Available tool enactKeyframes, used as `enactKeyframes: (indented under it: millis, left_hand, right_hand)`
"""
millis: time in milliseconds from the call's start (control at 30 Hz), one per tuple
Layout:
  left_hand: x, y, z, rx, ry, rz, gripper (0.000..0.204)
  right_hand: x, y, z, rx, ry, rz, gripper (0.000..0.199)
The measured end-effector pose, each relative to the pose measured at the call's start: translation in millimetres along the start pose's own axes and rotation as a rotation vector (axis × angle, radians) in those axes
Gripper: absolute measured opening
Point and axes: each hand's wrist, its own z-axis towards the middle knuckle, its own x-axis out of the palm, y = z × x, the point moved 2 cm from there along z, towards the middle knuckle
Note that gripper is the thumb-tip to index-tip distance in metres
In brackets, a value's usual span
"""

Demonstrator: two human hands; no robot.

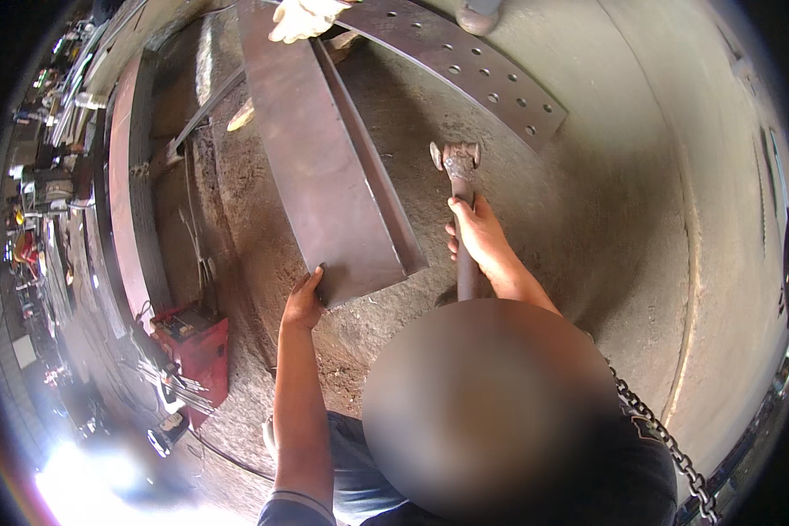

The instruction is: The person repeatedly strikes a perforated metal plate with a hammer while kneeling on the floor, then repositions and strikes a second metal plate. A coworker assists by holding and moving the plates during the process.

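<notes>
Red box point(206, 355), contents unclear; rods point(174, 379) beside it. Left hand point(302, 305) pinches near-left corner of beam point(329, 153), which stretches ahead of person. Gloved co-worker's hand point(305, 17) at far part. Right hand point(482, 238) wraps hammer point(461, 171), clear of beam. Work seems underway: beam gripped, hammer ready; finished share and remainder can't be told.

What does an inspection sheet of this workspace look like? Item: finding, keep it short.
Surface: worn, stained floor.
Job's things: steel beam, hammer-like tool.
Clutter: red box, thin rods beside it; curved perforated plate.
Grips: left hand at the steel beam's near end, underside hidden; right hand closed round the hammer-like tool's handle.
Cables: dark cable near the red box.
Surroundings: pale glove at the steel beam's far part; chain lower right.
</notes>
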Motion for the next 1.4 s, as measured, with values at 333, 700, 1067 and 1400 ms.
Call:
enactKeyframes:
  millis: [333, 700, 1067, 1400]
  left_hand:
    - [-3, -3, -1, 0.004, 0.03, -0.071, 0.045]
    - [-10, 0, -1, 0.041, 0.01, -0.03, 0.049]
    - [3, -11, -10, 0.022, 0.06, 0.017, 0.048]
    - [-13, -8, 0, 0.038, 0.064, 0.02, 0.052]
  right_hand:
    - [25, -32, 10, 0.189, 0.352, -0.182, 0.039]
    - [23, -15, 9, -0.104, 0.218, -0.657, 0.047]
    - [-5, -2, 7, 0.089, 0.213, -0.082, 0.035]
    - [32, -35, 6, 0.071, 0.395, -0.409, 0.034]
